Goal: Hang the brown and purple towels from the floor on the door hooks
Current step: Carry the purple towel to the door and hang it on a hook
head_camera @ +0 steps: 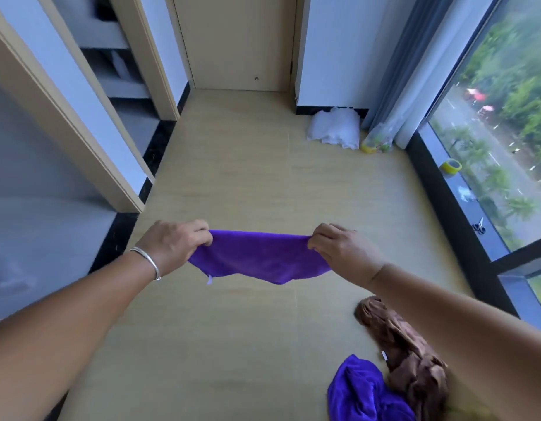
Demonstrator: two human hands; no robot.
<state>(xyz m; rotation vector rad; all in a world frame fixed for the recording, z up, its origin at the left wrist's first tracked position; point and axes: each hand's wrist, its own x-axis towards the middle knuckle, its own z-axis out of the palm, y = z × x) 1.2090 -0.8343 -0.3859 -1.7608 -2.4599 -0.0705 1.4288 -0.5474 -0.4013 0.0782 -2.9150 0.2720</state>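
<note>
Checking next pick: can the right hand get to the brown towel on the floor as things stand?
Probably not yet: right hand and left hand both pinch the stretched purple towel. The brown towel lies uncovered below the right forearm, so the path looks free once released.

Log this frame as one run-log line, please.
step: purple towel spread | left hand pinching corner | right hand pinching corner | on floor: brown towel, second purple towel | hooks: unseen

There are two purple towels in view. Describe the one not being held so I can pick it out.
Start at the window wall on the right, then come down the floor to the frame's bottom edge. The crumpled purple towel lies there against the brown towel, unlike the one stretched between both hands.
</note>
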